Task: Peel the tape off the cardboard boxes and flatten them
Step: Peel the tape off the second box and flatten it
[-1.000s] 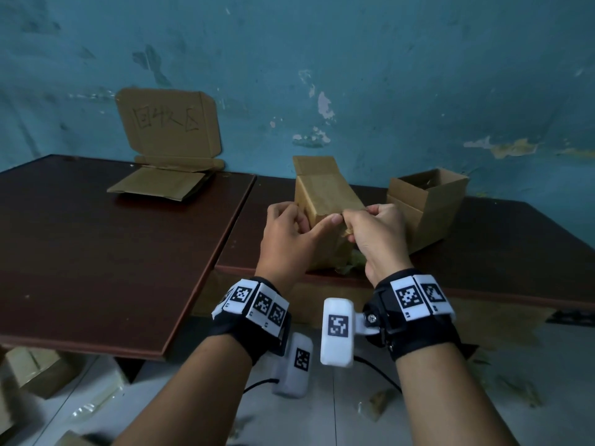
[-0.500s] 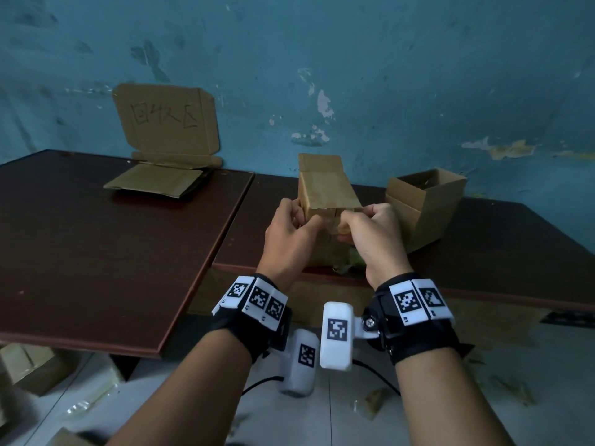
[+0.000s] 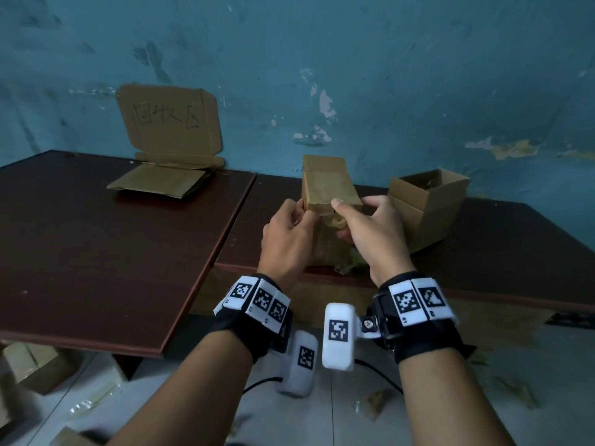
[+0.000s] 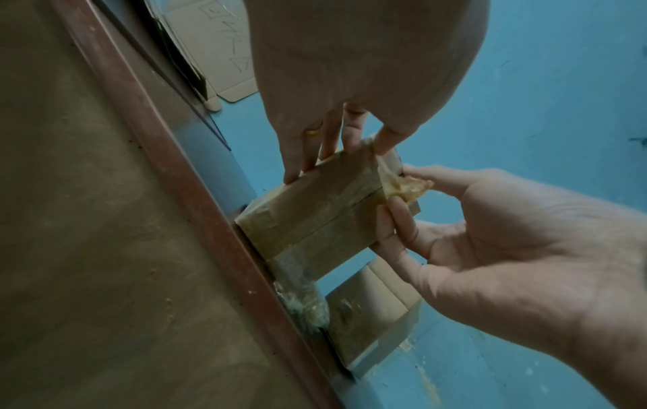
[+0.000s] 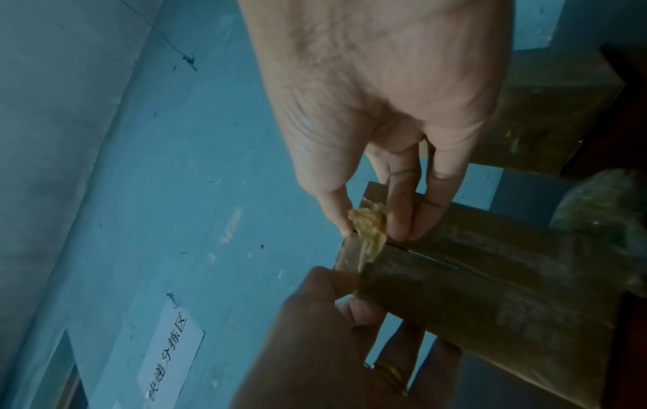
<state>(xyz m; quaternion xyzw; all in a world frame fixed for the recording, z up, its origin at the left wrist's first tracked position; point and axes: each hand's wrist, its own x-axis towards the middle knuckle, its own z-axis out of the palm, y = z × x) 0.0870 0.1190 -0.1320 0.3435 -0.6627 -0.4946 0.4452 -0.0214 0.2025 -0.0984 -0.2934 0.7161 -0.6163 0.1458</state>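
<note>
Left hand [image 3: 286,233] clamps the box [image 3: 325,188] at its 9 o'clock edge; right hand [image 3: 370,233] pinches the tape [image 4: 402,188]. Best peel low along the seam, bracing the box on the surface [image 3: 483,252].

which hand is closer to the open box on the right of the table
Right. The right hand, pinching tape on the taped box, sits just beside the open box; the left hand holds the taped box's far side.

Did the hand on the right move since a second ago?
Yes. The right hand has slid right, toward the open box, pulling tape off the taped box.
</note>
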